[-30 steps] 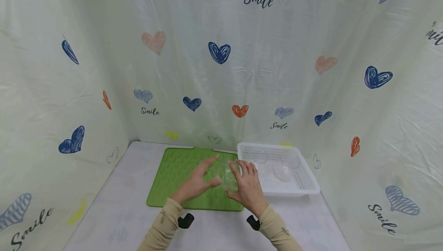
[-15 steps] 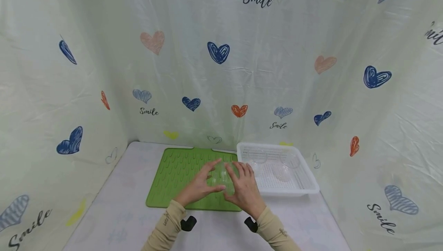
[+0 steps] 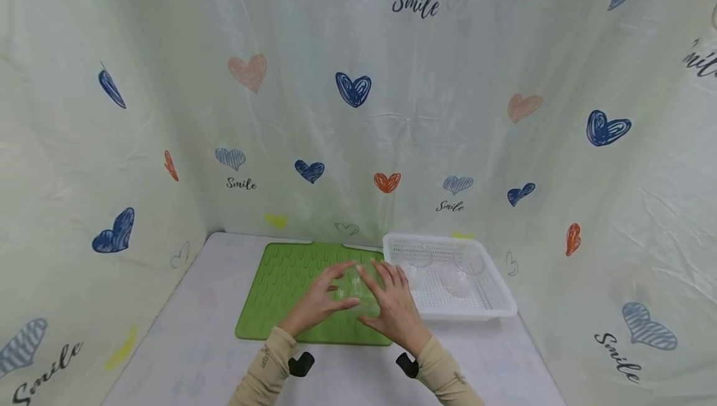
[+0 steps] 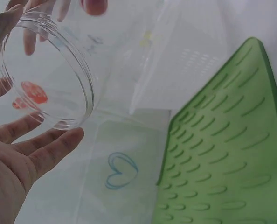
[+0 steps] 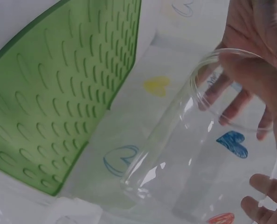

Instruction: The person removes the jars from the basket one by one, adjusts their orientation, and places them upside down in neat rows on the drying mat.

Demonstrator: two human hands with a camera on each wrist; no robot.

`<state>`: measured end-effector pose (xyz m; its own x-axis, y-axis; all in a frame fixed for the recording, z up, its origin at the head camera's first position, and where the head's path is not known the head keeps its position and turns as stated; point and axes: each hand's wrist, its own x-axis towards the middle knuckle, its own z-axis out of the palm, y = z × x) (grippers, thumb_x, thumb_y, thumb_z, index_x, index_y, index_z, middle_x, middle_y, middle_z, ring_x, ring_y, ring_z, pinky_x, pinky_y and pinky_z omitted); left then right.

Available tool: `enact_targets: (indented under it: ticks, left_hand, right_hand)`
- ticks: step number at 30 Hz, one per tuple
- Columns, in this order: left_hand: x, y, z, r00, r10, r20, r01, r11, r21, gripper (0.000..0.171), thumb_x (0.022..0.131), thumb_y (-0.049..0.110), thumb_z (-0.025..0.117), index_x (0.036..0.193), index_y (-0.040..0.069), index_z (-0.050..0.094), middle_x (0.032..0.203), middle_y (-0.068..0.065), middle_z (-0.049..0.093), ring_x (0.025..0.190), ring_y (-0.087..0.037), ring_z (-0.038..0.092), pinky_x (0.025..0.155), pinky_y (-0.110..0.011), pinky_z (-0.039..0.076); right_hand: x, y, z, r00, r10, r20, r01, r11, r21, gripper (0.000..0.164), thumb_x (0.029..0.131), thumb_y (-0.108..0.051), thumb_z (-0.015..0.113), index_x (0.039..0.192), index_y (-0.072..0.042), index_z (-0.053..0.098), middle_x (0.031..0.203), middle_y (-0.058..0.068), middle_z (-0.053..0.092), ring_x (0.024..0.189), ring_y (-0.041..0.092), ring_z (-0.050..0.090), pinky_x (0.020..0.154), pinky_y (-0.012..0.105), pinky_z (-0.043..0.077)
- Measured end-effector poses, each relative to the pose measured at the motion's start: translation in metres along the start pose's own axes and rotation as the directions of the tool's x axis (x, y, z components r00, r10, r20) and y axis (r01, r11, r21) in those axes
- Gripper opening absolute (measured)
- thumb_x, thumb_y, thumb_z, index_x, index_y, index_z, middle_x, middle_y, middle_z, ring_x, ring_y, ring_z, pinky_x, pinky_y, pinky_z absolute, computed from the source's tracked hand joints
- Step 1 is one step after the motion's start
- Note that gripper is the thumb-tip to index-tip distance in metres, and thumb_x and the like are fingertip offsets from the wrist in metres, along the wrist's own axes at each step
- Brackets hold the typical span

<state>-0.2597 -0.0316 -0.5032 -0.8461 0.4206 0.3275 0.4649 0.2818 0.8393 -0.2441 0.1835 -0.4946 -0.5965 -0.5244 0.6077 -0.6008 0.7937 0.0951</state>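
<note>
A clear, see-through jar (image 3: 350, 284) with a threaded mouth is between both hands, over a green mat (image 3: 274, 287) with raised oval bumps. My left hand (image 3: 315, 302) holds the jar, its fingers under the threaded rim (image 4: 88, 79) and its thumb on the opposite side in the left wrist view. From the right, my right hand (image 3: 398, 309) curves its spread fingers and thumb round the jar. The jar body (image 5: 176, 158) lies tilted in the right wrist view, and the right thumb (image 5: 250, 72) overlaps its rim. Where each fingertip touches is partly hard to see.
A white perforated basket (image 3: 470, 315) stands right of the mat, with several clear round pieces (image 3: 468, 259) inside. Both rest on a white-covered table (image 3: 207, 306). A heart-printed curtain (image 3: 414, 138) encloses the back and sides.
The jar has moved slightly left with my right hand. My left hand, apart from it a second ago, has taken hold of it. The mat and basket stay put.
</note>
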Motion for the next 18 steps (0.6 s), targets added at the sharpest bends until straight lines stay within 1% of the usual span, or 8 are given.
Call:
enact_targets:
  ticks: [2, 6, 8, 10, 13, 15, 17, 18]
  left_hand:
    - [0.000, -0.002, -0.002, 1.000, 0.002, -0.013, -0.002, 1.000, 0.005, 0.075, 0.085, 0.034, 0.074, 0.148, 0.034, 0.035, 0.151, -0.005, 0.036, 0.130, -0.034, 0.045, 0.101, -0.050, 0.048]
    - [-0.001, -0.005, -0.007, 0.999, 0.000, -0.034, 0.001, 1.000, 0.006, 0.076, 0.084, 0.033, 0.075, 0.149, 0.032, 0.035, 0.149, -0.006, 0.038, 0.129, -0.034, 0.046, 0.100, -0.051, 0.048]
    - [-0.001, -0.007, -0.009, 0.999, 0.005, -0.048, -0.004, 1.000, 0.016, 0.076, 0.084, 0.034, 0.075, 0.149, 0.029, 0.036, 0.149, -0.007, 0.038, 0.128, -0.034, 0.047, 0.100, -0.050, 0.049]
    - [-0.001, -0.007, -0.012, 0.998, 0.008, -0.060, -0.007, 1.000, 0.024, 0.076, 0.084, 0.035, 0.075, 0.149, 0.027, 0.036, 0.149, -0.007, 0.038, 0.127, -0.033, 0.048, 0.099, -0.049, 0.049]
    - [-0.001, -0.008, -0.015, 0.998, 0.004, -0.070, -0.002, 0.999, 0.032, 0.076, 0.084, 0.036, 0.075, 0.149, 0.028, 0.036, 0.149, -0.007, 0.037, 0.127, -0.033, 0.048, 0.099, -0.047, 0.050]
    - [-0.001, -0.007, -0.016, 0.998, -0.001, -0.068, 0.003, 0.999, 0.033, 0.076, 0.084, 0.036, 0.075, 0.149, 0.030, 0.035, 0.150, -0.006, 0.037, 0.128, -0.032, 0.047, 0.100, -0.046, 0.049]
    - [-0.001, -0.007, -0.017, 0.998, -0.003, -0.066, 0.006, 0.999, 0.037, 0.076, 0.084, 0.037, 0.074, 0.149, 0.033, 0.035, 0.150, -0.006, 0.037, 0.128, -0.032, 0.047, 0.100, -0.046, 0.049]
    - [-0.002, -0.008, -0.017, 0.998, -0.004, -0.064, 0.006, 0.999, 0.039, 0.076, 0.084, 0.038, 0.074, 0.149, 0.033, 0.035, 0.150, -0.006, 0.037, 0.129, -0.032, 0.047, 0.100, -0.045, 0.049]
  right_hand:
    - [0.001, 0.003, -0.003, 1.000, 0.004, -0.001, -0.004, 0.999, 0.040, 0.112, 0.060, -0.052, 0.088, 0.152, -0.023, 0.031, 0.150, 0.019, 0.038, 0.134, 0.040, 0.039, 0.105, 0.064, 0.036]
    - [0.000, 0.009, -0.012, 0.999, 0.040, -0.020, -0.036, 0.987, 0.158, 0.102, 0.067, -0.035, 0.085, 0.152, -0.019, 0.031, 0.154, 0.020, 0.031, 0.135, 0.043, 0.036, 0.101, 0.065, 0.039]
    - [0.000, 0.011, -0.017, 0.996, 0.079, -0.027, -0.070, 0.963, 0.259, 0.095, 0.071, -0.025, 0.081, 0.152, -0.016, 0.031, 0.155, 0.020, 0.028, 0.137, 0.044, 0.033, 0.099, 0.066, 0.040]
    - [0.000, 0.013, -0.021, 0.991, 0.135, -0.024, -0.118, 0.925, 0.361, 0.091, 0.076, -0.021, 0.077, 0.152, -0.011, 0.029, 0.155, 0.022, 0.026, 0.139, 0.044, 0.030, 0.097, 0.067, 0.041]
    - [0.001, 0.016, -0.026, 0.968, 0.250, 0.002, -0.217, 0.833, 0.508, 0.084, 0.083, -0.019, 0.073, 0.152, -0.007, 0.026, 0.156, 0.022, 0.023, 0.142, 0.041, 0.025, 0.101, 0.067, 0.037]
    - [0.001, 0.018, -0.027, 0.944, 0.327, 0.035, -0.286, 0.763, 0.580, 0.082, 0.087, -0.019, 0.070, 0.153, -0.007, 0.023, 0.157, 0.021, 0.023, 0.143, 0.039, 0.025, 0.103, 0.066, 0.036]
    - [0.000, 0.020, -0.027, 0.910, 0.404, 0.087, -0.362, 0.678, 0.639, 0.079, 0.090, -0.019, 0.067, 0.154, -0.009, 0.021, 0.157, 0.019, 0.023, 0.142, 0.041, 0.026, 0.104, 0.067, 0.035]
    - [0.000, 0.021, -0.027, 0.889, 0.439, 0.127, -0.404, 0.625, 0.668, 0.078, 0.092, -0.019, 0.066, 0.155, -0.011, 0.020, 0.158, 0.018, 0.022, 0.142, 0.042, 0.026, 0.104, 0.066, 0.035]
